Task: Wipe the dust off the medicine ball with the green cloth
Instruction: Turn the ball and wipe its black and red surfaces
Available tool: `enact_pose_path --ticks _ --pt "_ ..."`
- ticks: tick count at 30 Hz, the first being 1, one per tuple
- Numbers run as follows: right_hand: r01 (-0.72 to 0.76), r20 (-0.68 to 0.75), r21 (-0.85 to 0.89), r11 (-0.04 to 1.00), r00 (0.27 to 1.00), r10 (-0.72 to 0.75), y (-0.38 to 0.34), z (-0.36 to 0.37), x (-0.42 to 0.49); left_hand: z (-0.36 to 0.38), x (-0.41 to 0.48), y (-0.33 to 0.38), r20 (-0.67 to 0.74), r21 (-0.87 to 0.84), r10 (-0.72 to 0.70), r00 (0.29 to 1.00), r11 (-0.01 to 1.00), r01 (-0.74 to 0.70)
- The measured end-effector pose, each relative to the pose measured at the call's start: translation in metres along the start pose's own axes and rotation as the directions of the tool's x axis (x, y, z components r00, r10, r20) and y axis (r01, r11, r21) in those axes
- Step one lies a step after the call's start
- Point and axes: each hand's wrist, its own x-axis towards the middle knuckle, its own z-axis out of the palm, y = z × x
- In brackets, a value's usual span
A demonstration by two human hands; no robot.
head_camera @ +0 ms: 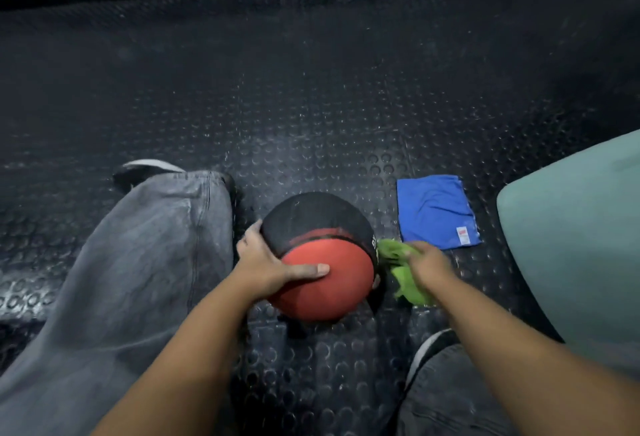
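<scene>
A black and red medicine ball (318, 227) rests on the studded rubber floor between my legs. My left hand (268, 264) grips its left side, thumb stretched across the red panel and fingers wrapped round the black part. My right hand (427, 262) holds the crumpled green cloth (403, 271) at the ball's right side. The cloth's upper end touches the ball near some white lettering. The rest of the cloth hangs down under my hand, blurred.
A folded blue cloth (436, 212) lies on the floor to the right of the ball. A pale green cushioned object (575, 245) fills the right edge. My grey-trousered legs (138, 262) and shoes flank the ball. A dark wall base runs along the top.
</scene>
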Motion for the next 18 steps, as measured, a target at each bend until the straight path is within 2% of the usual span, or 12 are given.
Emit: enact_pose_path --ticks 2,3,5,6,7,9,11,13,15,18 --pt "0.020 -0.132 0.108 0.994 0.991 -0.006 -0.005 -0.007 -0.009 -0.015 -0.001 0.002 -0.051 0.003 0.025 0.998 1.000 -0.024" --pt "0.097 -0.200 0.126 0.987 0.977 -0.071 -0.021 -0.007 -0.011 -0.018 0.004 0.004 -0.131 -0.024 0.082 0.988 0.996 -0.086" --pt "0.333 -0.318 0.095 0.938 0.903 -0.289 -0.063 0.003 -0.030 -0.018 0.017 0.011 -0.327 -0.077 0.199 0.924 0.969 -0.236" --pt "0.450 -0.347 0.041 0.892 0.843 -0.410 -0.082 0.014 -0.047 -0.012 0.023 0.018 -0.355 -0.056 0.239 0.904 0.960 -0.276" --pt "0.550 -0.329 -0.032 0.834 0.782 -0.529 -0.097 0.029 -0.067 -0.004 0.029 0.021 -0.338 -0.022 0.255 0.906 0.960 -0.279" --pt "0.650 -0.196 -0.225 0.726 0.699 -0.687 -0.109 0.061 -0.104 0.013 0.037 0.018 -0.295 0.074 0.230 0.927 0.973 -0.218" --pt "0.663 -0.110 -0.353 0.660 0.672 -0.733 -0.111 0.078 -0.113 0.021 0.031 0.011 -0.336 0.106 0.215 0.917 0.976 -0.191" --pt "0.634 -0.101 -0.364 0.683 0.702 -0.705 -0.121 0.077 -0.093 0.025 0.024 -0.002 -0.386 0.081 0.284 0.878 0.958 -0.274" --pt "0.564 -0.024 -0.358 0.744 0.791 -0.611 -0.139 0.076 -0.059 0.031 0.016 -0.019 -0.440 0.092 0.331 0.835 0.941 -0.325" --pt "0.386 0.201 -0.448 0.806 0.922 -0.330 -0.171 0.078 -0.013 0.040 0.007 -0.038 -0.493 0.079 0.347 0.798 0.931 -0.356"
